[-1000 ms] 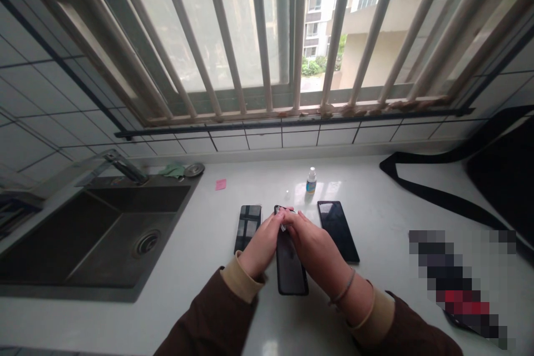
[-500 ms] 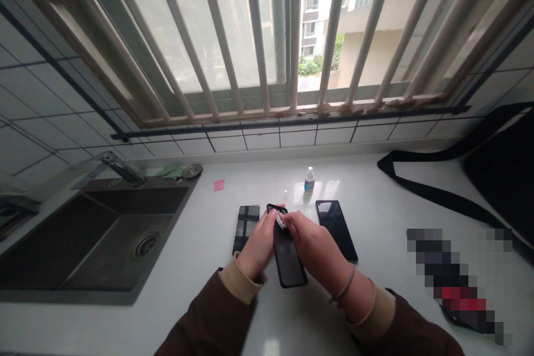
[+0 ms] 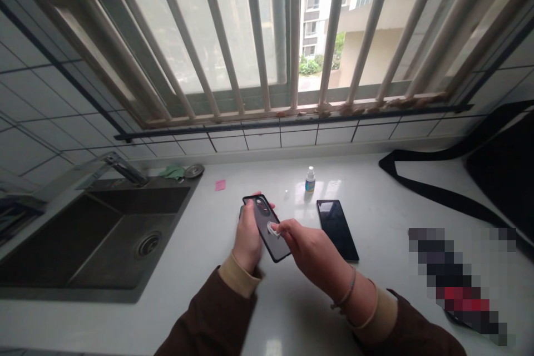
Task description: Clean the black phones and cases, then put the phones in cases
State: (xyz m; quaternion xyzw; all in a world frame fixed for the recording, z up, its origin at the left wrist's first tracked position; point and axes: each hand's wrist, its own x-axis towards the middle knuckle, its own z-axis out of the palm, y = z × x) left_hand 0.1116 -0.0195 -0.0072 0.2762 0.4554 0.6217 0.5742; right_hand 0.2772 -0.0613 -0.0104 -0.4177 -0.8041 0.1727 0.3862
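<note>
My left hand (image 3: 247,238) holds a black phone (image 3: 267,227) tilted up off the white counter (image 3: 375,206), its back with the camera ring facing me. My right hand (image 3: 306,250) pinches a small white wipe (image 3: 273,229) against the phone's back. A second black phone (image 3: 337,222) lies flat on the counter to the right. Another phone behind my left hand is almost fully hidden. A small white dropper bottle with a blue label (image 3: 309,179) stands behind the phones.
A dark sink (image 3: 100,233) with a faucet (image 3: 120,168) is set into the counter at left. A pink sticky note (image 3: 219,184) lies near it. A black bag with a strap (image 3: 479,178) lies at right. A barred window (image 3: 267,39) is ahead.
My left hand has lifted the middle phone off the counter and tilted it up and leftward. My right hand followed with the wipe. The left phone is now hidden behind my left hand.
</note>
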